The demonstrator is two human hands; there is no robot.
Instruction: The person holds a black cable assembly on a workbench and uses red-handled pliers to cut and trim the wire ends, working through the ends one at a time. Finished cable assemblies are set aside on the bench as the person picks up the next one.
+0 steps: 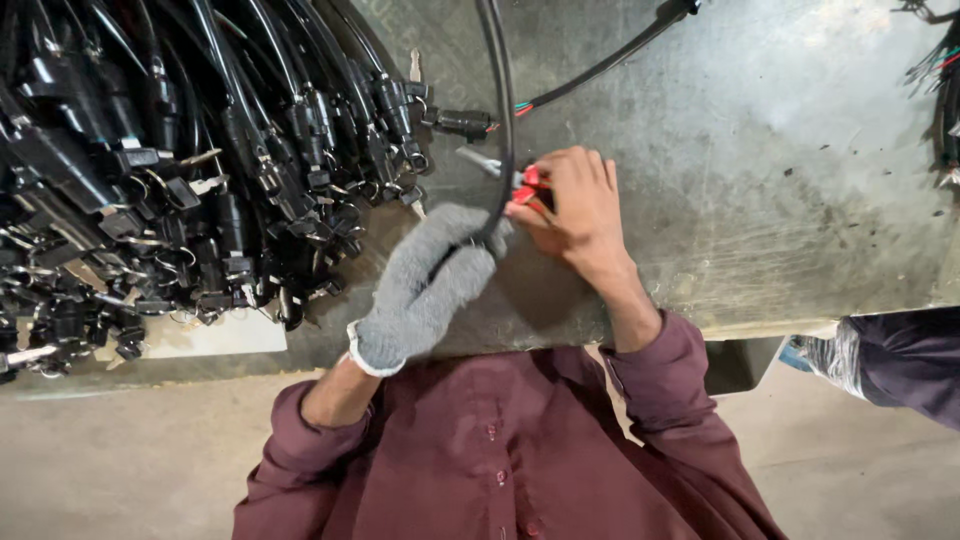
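Observation:
My left hand [428,282], in a grey knitted glove, is closed around a black cable [503,110] that runs up across the grey metal table [760,180] and out of the top of the view. My bare right hand [575,212] grips a small red-handled tool [530,185] right beside the glove, at the cable's lower end. A small metal piece [478,160] sticks out just left of the tool. What the tool's tip touches is hidden by my fingers.
A big heap of black cable assemblies with connectors and keys [180,160] fills the table's left side. Another black cable with coloured wire ends [600,65] lies at top centre. More wires [940,80] sit at the right edge. A person's dark sleeve [900,365] shows at right.

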